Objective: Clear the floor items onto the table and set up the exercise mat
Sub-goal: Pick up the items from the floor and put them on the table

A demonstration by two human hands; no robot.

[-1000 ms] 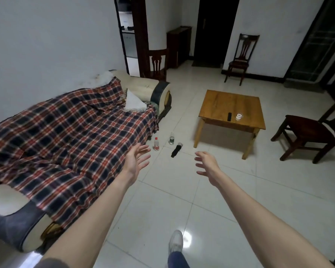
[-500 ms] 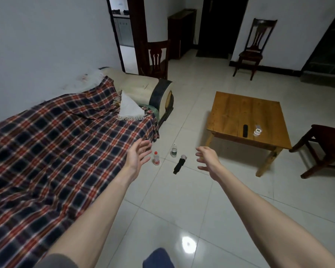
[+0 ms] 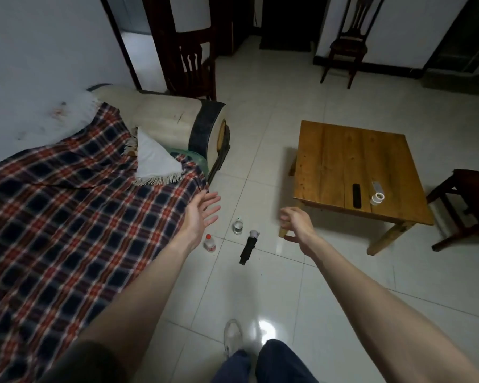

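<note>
Three items stand or lie on the white tiled floor beside the sofa: a small bottle with a red cap point(image 3: 210, 242), a clear bottle with a pale cap point(image 3: 237, 226), and a black folded umbrella-like object with a grey end point(image 3: 248, 247). My left hand point(image 3: 200, 217) hangs open just above and left of the red-capped bottle. To the right of the black object my right hand point(image 3: 296, 225) is held out, fingers curled apart, empty. The low wooden table point(image 3: 332, 158) stands to the right. No exercise mat is visible.
The table holds a black remote point(image 3: 357, 195), a white tape roll point(image 3: 377, 199) and a small grey item. A sofa under a plaid blanket point(image 3: 67, 211) fills the left. Dark wooden chairs stand at the right edge point(image 3: 470, 205) and at the back point(image 3: 347, 45).
I have walked closer to the floor items and the view has tilted down. Both hands stay open and now hover nearer the bottles. My foot and leg show at the bottom.
</note>
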